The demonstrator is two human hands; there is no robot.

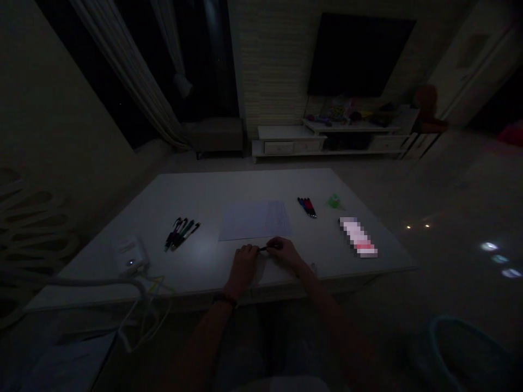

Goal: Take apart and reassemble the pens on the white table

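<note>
Near the front edge of the white table, my left hand and my right hand work close together. A thin dark pen spans the gap between them. The fingers of my left hand are closed around one end, and those of my right hand pinch the other. Just beyond my hands lies a sheet of paper with lines of marks on its right part. Several pens lie bunched to the left of the paper. To its right, several more pens with blue and red parts lie side by side.
At the table's right are a phone and a small green object. A white box-shaped device with cables stands at the left. A bin with a teal rim is on the floor at lower right. The room is dim.
</note>
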